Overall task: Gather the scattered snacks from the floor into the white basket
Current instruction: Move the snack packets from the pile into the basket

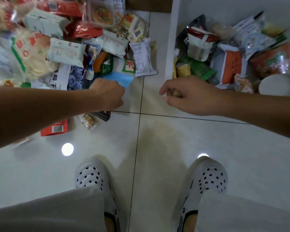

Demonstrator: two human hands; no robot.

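Grey-trousered knees and spotted slippers (90, 178) frame the floor; the left hand (110, 94), closed on a blue packet (120, 79) beside the snack pile (57, 47), should lift cleanly toward the white basket (172, 47), where the right hand (186, 96) loosely pinches something small.

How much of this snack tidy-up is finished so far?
Partly done: the white basket already holds a mix of packets. In hand: the left hand is closed on a blue packet; the right hand seems to pinch something small, unclear what. Left: a big pile of snacks on the floor, probably about half the job.
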